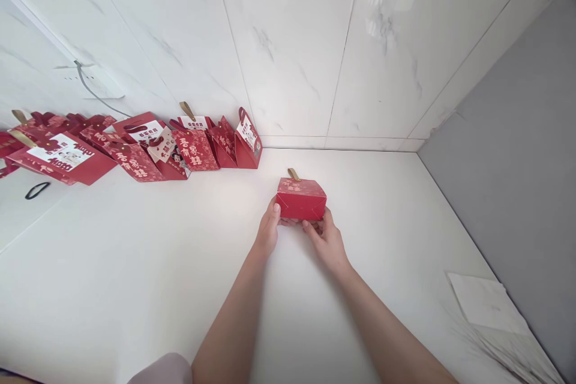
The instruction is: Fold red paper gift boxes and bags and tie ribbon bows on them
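A small red gift box with a gold ribbon loop on top is between my two hands, tilted so that its plain red bottom faces me. My left hand grips its left side, with the thumb at the edge and the fingers curled beneath. From the right, my right hand is closed around the near right corner, its thumb by the lower edge. Some of the fingers are hidden under the box. Pale pattern and lettering show on its upper face.
Several red gift boxes with ribbon handles stand along the tiled wall at the back left. A black loop lies in front of them. Near the right edge there is a white sheet. A grey cable hangs from the wall.
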`<state>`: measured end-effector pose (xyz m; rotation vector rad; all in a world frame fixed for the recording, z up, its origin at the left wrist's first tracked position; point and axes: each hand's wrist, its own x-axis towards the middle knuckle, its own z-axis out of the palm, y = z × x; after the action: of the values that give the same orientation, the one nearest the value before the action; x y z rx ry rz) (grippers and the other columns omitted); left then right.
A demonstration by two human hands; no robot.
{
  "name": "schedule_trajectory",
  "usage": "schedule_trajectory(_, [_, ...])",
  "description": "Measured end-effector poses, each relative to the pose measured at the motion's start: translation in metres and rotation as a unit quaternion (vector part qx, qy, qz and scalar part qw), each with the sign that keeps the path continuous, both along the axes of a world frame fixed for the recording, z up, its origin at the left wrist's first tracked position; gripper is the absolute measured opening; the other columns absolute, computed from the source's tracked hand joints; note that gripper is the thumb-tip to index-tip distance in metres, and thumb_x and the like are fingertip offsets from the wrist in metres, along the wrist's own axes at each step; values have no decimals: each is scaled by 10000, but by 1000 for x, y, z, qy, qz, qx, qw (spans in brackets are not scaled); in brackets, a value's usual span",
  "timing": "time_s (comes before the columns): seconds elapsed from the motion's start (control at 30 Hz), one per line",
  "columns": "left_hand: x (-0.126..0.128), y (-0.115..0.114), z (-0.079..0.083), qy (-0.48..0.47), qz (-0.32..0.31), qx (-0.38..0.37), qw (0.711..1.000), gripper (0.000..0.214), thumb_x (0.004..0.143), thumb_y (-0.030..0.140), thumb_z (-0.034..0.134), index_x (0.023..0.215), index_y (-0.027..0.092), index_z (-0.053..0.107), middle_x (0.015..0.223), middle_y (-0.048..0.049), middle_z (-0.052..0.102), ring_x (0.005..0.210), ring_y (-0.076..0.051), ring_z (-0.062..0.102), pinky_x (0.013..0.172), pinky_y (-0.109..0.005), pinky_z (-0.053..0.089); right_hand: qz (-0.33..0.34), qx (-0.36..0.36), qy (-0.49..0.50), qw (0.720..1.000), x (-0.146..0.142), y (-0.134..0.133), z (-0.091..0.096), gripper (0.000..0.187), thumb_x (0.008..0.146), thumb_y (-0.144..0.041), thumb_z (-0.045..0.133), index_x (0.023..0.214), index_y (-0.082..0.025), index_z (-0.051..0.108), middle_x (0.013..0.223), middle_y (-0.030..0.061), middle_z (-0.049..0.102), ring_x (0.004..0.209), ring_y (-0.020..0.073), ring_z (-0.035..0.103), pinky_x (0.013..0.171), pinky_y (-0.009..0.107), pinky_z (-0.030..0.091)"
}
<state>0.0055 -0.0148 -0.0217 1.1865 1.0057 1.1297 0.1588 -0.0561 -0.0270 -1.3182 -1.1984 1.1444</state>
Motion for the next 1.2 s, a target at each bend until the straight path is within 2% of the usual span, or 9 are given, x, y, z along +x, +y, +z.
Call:
schedule_trajectory(0.1, [0,0,0,0,-2,-1,1000,623,865,671,422,1210,181,591,917,-116,710,826,-271,656,706,-374,482,1,2,-3,1000,0,0,0,484,889,-404,550,1323,-247,403,1087,68,689,905,237,667,825,405,524])
schedule_trajectory(0.33, [1,0,1,-5,-3,1,1000,636,874,654,428,1290,186,540,933,-116,707,891,-278,652,720,-372,487,-1,4,-3,1000,0,1,-1,488,889,-403,542,1332,-259,399,1088,62,692,900,235,675,816,398,525])
schedule_trajectory(0.5, [0,0,1,11,-5,5,1000,636,890,647,397,1307,184,527,950,-121,704,876,-274,655,706,-368,488,-2,5,-4,1000,0,1,-1,485,890,-392,543,1334,-267,394,1089,56,687,903,226,670,811,384,524])
schedule_trajectory(0.67, [0,1,-1,6,4,-1,1000,638,879,640,435,1323,189,512,973,-118,704,876,-268,656,738,-375,487,-2,5,-9,1000,-1,1,-1,489,891,-384,543,1338,-265,386,1071,49,694,900,231,670,813,389,518])
schedule_trajectory(0.97, [0,0,0,23,1,8,1000,577,901,619,409,1255,182,538,915,-108,703,802,-251,656,696,-359,482,-2,3,-10,1000,0,1,-1,484,895,-392,543,1337,-259,394,1085,60,690,894,227,672,812,385,522])
schedule_trajectory(1.2, [0,-1,3,44,-10,21,999,528,937,575,361,1256,183,515,968,-104,695,810,-238,657,711,-357,489,1,2,-7,1000,0,1,-1,482,898,-385,545,1337,-261,389,1084,51,690,899,216,670,815,372,523])
